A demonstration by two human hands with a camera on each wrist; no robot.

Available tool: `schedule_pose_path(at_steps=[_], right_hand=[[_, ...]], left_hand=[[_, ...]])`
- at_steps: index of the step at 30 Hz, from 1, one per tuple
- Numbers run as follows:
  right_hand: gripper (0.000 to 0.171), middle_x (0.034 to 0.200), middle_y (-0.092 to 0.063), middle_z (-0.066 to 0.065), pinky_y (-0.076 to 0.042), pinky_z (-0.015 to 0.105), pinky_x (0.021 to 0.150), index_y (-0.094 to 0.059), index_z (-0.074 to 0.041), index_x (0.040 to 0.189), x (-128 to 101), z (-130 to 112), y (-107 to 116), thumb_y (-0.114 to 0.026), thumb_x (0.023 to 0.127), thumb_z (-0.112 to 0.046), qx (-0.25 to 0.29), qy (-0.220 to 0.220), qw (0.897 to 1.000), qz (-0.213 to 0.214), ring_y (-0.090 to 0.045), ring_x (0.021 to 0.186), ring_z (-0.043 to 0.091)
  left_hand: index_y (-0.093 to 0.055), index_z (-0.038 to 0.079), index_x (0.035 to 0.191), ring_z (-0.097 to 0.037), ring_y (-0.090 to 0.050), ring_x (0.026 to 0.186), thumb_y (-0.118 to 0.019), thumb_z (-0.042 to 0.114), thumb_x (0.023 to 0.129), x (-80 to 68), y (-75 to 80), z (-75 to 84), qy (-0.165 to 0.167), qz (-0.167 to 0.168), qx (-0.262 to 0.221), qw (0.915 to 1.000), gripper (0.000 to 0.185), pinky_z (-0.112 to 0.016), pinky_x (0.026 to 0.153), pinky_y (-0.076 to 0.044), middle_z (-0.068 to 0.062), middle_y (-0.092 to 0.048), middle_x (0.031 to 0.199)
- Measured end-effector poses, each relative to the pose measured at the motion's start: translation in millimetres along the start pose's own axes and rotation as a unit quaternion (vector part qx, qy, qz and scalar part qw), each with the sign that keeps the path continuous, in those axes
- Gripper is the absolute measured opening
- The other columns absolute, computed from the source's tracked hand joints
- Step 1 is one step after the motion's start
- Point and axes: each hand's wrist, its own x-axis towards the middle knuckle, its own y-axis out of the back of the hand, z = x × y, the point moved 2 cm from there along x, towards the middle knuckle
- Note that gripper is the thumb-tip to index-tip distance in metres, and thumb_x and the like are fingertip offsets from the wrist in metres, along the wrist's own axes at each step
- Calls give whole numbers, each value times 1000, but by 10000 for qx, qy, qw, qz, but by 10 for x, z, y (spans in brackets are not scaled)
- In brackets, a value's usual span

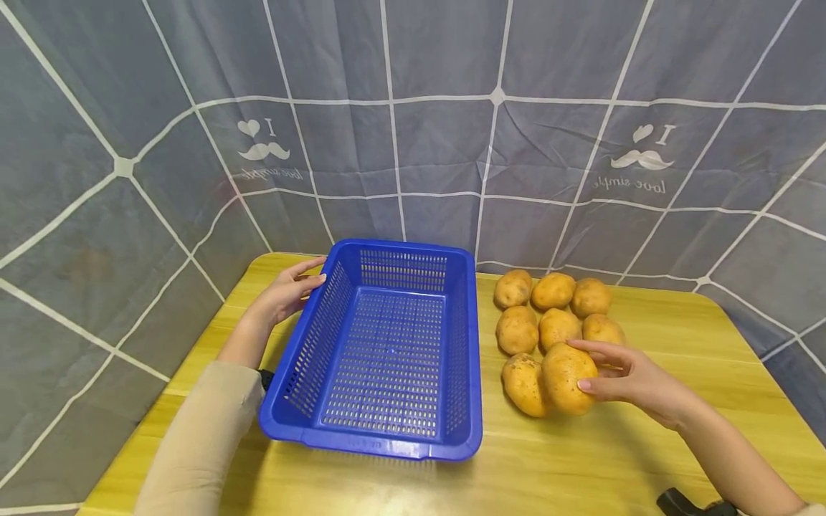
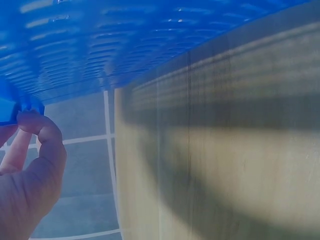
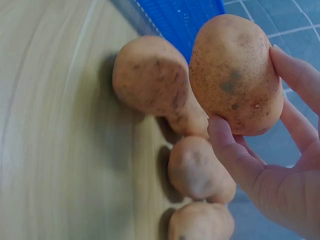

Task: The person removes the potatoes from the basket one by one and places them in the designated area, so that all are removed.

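My right hand holds a potato between thumb and fingertips. In the right wrist view, the same potato has a dark patch on its skin and shows above the others. It overlaps another potato at the front of the group in the head view. On the left, a blue perforated plastic basket has nothing inside. My left hand grips the basket's left rim; the left wrist view has the thumb pressed to the rim with the fingers beyond.
Several more potatoes sit in close rows right of the basket. All stand on a yellow wood-grain table. A grey curtain with white lines hangs behind the table and along its left side. A black strap shows at my right wrist.
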Motion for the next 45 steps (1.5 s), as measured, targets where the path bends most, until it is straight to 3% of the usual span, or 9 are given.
schedule_pose_path(at_steps=[15,19,33,45], right_hand=[[55,132,-23,42,-52,35,77,-41,-11,141,-60,274,185,-60,90,-9,-164,-186,9996,130,-60,96,19],[53,130,-26,42,-52,37,75,-43,-15,140,-35,343,189,-59,90,-10,-248,-242,9994,88,-59,96,21],[60,128,-30,39,-53,37,79,-37,0,140,45,513,143,-64,88,-12,-68,-488,9986,185,-58,99,26],[57,128,-33,37,-53,37,78,-39,-4,140,67,549,130,-63,88,-12,-125,-371,9989,244,-59,98,20]], left_hand=[[-23,11,149,-10,-58,89,-52,16,96,25,0,-24,-83,-67,-36,9999,61,-24,78,-51,-1,-54,105],[-22,9,149,-9,-59,87,-52,14,96,5,17,-50,-153,-104,-171,9997,60,-24,76,-51,1,-56,100],[-22,8,149,-9,-60,83,-52,11,96,15,11,-93,-115,-155,-497,9986,61,-24,75,-51,3,-59,95],[-21,9,149,-8,-60,85,-52,12,96,35,23,-45,-89,-185,-368,9991,61,-24,77,-51,3,-58,98]])
